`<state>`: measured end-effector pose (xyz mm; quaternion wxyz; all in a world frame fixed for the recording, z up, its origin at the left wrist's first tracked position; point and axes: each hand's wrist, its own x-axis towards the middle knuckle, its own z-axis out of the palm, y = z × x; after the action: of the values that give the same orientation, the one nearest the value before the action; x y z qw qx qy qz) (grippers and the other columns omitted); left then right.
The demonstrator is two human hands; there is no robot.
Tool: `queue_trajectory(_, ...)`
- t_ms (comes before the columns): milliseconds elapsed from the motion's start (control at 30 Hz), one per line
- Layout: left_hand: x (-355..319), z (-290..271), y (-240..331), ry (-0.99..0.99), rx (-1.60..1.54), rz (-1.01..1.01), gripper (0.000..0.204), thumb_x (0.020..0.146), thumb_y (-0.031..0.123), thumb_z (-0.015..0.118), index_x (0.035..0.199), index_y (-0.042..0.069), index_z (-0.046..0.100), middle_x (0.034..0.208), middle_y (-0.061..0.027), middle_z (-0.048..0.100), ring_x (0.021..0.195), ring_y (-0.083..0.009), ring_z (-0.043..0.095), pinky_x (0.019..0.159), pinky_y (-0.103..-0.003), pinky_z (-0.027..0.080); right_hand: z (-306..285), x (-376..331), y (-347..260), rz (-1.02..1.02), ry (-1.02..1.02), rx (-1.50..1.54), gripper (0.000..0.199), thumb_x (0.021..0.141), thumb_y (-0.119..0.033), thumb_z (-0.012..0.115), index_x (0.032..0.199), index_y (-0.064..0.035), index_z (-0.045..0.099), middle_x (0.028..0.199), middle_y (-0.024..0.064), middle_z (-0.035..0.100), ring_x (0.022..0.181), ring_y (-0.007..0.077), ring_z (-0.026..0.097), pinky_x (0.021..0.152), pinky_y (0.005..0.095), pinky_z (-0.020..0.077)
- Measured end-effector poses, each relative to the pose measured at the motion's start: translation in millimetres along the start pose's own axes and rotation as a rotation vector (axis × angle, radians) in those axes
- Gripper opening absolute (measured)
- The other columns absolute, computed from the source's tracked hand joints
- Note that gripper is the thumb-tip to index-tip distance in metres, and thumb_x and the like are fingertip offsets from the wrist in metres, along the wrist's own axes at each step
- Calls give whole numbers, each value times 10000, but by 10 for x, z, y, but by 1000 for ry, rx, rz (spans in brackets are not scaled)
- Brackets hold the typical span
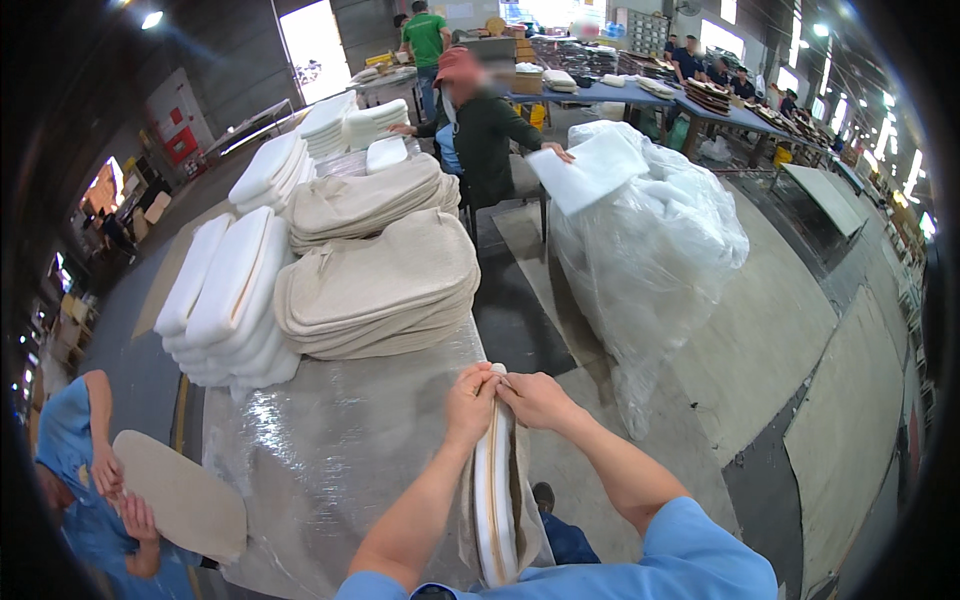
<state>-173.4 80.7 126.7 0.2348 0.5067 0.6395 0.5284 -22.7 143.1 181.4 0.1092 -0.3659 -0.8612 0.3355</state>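
My left hand [470, 405] and my right hand [540, 400] meet at the far end of a beige cushion cover [525, 500], fingers pinching its edge. The cover stands on its long side against me, at the table's right edge. Through its open side shows a white foam pad [486, 490], with a thin tan line, perhaps a zip, running lengthwise. What exactly lies between my fingertips is too small to make out. Beyond my hands, stacked beige cushions [385, 275] lie on the table.
White pads [225, 290] are piled left of the beige stack on the plastic-covered table [330, 450]. At left, a person in blue holds a beige cushion [185, 490]. Across the table, a person in a red hat holds a white sheet [590, 170] by a large clear plastic bag [650, 270].
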Motion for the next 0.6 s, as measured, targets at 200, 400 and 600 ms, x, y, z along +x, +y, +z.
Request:
queue_trajectory(200, -127, 132, 77, 41, -197, -15, 85, 975, 47, 601, 938, 12, 669, 1250, -109, 662, 1188, -246, 608, 1037, -357, 453, -75, 7, 71, -139, -91, -241, 315, 1039, -328, 490, 1001, -48, 627, 814, 210, 700, 788, 436, 685, 701, 560, 520)
queue_trajectory(400, -232, 117, 4, 51, -299, -31, 111, 981, 36, 584, 947, 17, 689, 1235, -100, 640, 1198, -239, 577, 1046, -355, 436, -115, -52, -6, -233, -179, -310, 261, 1022, -300, 539, 963, -54, 602, 764, 190, 681, 739, 414, 675, 641, 541, 507)
queue_trajectory(600, -249, 43, -53, 137, -238, 26, 94, 968, 61, 618, 942, 27, 701, 1144, -114, 592, 1142, -252, 552, 1007, -357, 449, 61, -22, 155, -184, -104, 140, 258, 1038, -331, 574, 1011, -76, 596, 772, 88, 675, 663, 277, 658, 598, 428, 510)
